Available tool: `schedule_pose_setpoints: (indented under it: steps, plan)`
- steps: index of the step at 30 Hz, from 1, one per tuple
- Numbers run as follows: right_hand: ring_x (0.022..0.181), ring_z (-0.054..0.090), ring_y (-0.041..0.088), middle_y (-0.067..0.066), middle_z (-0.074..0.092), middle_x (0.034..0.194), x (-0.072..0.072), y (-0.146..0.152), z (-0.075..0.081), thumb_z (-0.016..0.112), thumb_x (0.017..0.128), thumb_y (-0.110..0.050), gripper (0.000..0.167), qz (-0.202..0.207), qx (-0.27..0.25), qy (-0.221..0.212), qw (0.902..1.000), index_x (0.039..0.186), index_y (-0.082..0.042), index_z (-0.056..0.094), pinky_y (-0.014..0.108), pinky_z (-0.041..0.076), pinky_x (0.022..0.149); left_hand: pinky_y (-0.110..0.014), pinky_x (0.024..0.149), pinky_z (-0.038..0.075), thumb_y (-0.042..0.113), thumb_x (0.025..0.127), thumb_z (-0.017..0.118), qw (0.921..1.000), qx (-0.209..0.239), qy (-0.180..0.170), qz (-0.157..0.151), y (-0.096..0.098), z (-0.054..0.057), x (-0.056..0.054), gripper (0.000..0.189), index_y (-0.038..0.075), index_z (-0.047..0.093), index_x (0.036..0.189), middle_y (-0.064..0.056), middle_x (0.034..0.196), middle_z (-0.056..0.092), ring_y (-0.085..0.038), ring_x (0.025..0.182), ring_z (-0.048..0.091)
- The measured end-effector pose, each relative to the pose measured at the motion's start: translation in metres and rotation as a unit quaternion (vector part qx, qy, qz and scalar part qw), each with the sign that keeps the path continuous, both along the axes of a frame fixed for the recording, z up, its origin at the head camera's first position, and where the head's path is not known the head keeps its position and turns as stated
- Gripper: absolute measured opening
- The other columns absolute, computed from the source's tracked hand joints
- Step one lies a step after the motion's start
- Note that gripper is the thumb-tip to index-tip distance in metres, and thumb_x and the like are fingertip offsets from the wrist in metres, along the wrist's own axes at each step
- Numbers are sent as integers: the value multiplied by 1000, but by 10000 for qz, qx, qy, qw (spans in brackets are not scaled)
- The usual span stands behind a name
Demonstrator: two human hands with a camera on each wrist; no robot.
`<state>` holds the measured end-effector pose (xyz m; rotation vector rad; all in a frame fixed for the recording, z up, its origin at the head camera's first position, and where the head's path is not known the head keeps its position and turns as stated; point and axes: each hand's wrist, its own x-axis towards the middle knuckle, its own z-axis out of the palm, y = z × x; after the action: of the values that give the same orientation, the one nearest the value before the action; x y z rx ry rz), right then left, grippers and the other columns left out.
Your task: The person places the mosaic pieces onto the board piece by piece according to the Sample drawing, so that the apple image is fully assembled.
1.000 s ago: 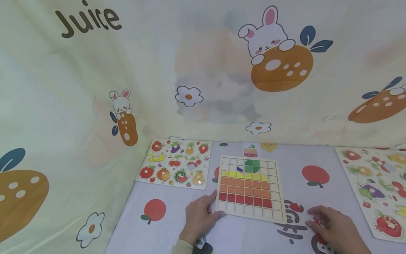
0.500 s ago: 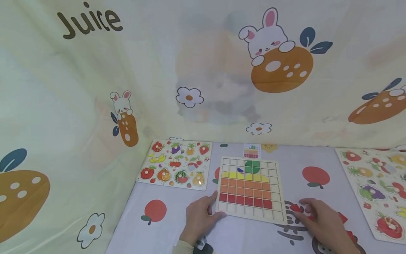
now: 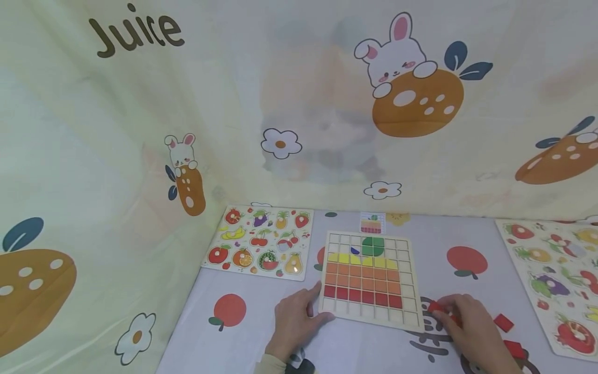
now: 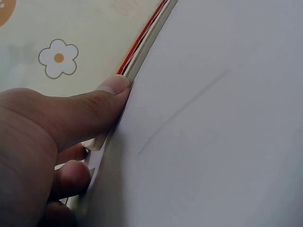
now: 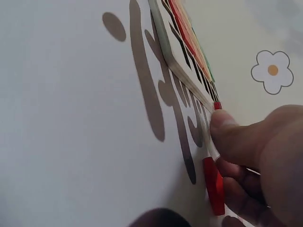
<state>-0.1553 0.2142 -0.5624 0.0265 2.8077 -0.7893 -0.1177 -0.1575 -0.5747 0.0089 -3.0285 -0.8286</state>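
The square wooden grid board [image 3: 411, 280] lies mid-table. Its inlaid tiles form a red row, orange rows, a jagged yellow row and a green and blue top. My left hand [image 3: 296, 319] grips the board's near left corner, thumb on the front edge and fingers along the left side. Just off the near right corner, my right hand [image 3: 469, 324] pinches a small red tile [image 3: 435, 306] at its thumb tip. In the right wrist view another red tile [image 5: 214, 185] shows beneath the curled fingers.
Loose red tiles [image 3: 503, 322] lie right of the right hand. A fruit puzzle board [image 3: 259, 272] stands back left, another [image 3: 542, 291] far right. A small pattern card [image 3: 372, 223] lies behind the grid board. A printed curtain [image 3: 317, 104] rises along the back.
My right hand has moved left to the red tile near the board and closed its fingers on it, uncovering red tiles behind it. The left hand keeps its hold on the board.
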Motion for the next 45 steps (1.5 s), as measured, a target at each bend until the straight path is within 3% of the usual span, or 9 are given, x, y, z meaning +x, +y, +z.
schedule_pose_setpoints:
  steps: [4, 7, 12, 16, 19, 26, 31, 36, 45]
  plan:
    - [83, 60, 24, 20, 74, 106, 3, -4, 1, 85, 91, -33, 51, -638, -131, 280, 9975, 123, 1, 66, 34, 54, 70, -22, 61, 28, 56, 81, 87, 10000, -30, 13, 10, 0, -1, 1, 78, 30, 62, 150, 16, 65, 42, -1, 58, 34]
    - [75, 58, 21, 16, 78, 96, 6, -9, 3, 87, 90, -31, 44, -1141, -288, 604, 9912, 118, -2, 70, 27, 42, 59, -22, 61, 28, 56, 81, 87, 10000, -20, 24, 9, 0, -1, 1, 77, 30, 62, 150, 16, 65, 42, -1, 58, 33]
    - [72, 57, 19, 15, 78, 94, 10, -16, 5, 82, 93, -25, 44, -1309, -499, 1083, 9842, 130, -7, 65, 24, 40, 56, -22, 61, 27, 54, 82, 88, 10000, 23, 90, -31, 0, 0, 2, 76, 29, 63, 149, 16, 66, 41, -1, 59, 32]
    - [71, 58, 16, 14, 75, 95, 11, -21, 6, 72, 100, -21, 47, -1127, -705, 1308, 9825, 144, -12, 58, 22, 45, 57, -22, 62, 27, 53, 82, 88, 10000, 17, 78, -5, 0, 0, 2, 76, 29, 63, 149, 15, 66, 41, -1, 59, 32]
    - [73, 59, 14, 12, 74, 96, 10, -28, 9, 69, 103, -22, 40, -1012, -870, 1327, 9821, 141, -13, 64, 21, 47, 59, -22, 61, 27, 53, 82, 88, 10000, 13, 60, 24, 0, 1, 2, 76, 29, 63, 149, 15, 66, 42, -1, 59, 32]
    - [77, 61, 17, 16, 79, 101, 9, -53, 15, 85, 93, -28, 42, -765, -1109, 1430, 9805, 129, -10, 73, 22, 46, 58, -22, 61, 28, 54, 82, 88, 10000, 31, 28, -21, 0, 1, 0, 76, 30, 62, 150, 16, 66, 43, -1, 58, 33]
    - [87, 67, 22, 16, 79, 105, 9, -76, 20, 85, 92, -28, 46, -644, -1458, 1025, 9819, 132, -8, 73, 19, 50, 64, -22, 61, 27, 55, 82, 87, 10000, -13, 34, -55, -1, 0, 1, 77, 30, 62, 150, 16, 66, 42, 0, 58, 33]
    - [86, 66, 17, 8, 81, 103, 9, -103, 21, 86, 91, -23, 41, -96, -1700, 847, 9817, 130, -12, 76, 20, 49, 69, -22, 61, 28, 55, 82, 88, 10000, -18, 67, -38, -1, 0, 0, 77, 31, 62, 150, 16, 66, 42, 0, 58, 33]
    - [76, 62, 3, -14, 74, 86, 3, -150, 20, 92, 82, -16, 32, 953, -1955, 1121, 9696, 112, -20, 81, 22, 52, 73, -24, 63, 29, 54, 82, 88, 9999, 7, -123, -2, -1, 0, -1, 77, 32, 61, 151, 15, 67, 43, -2, 59, 34]
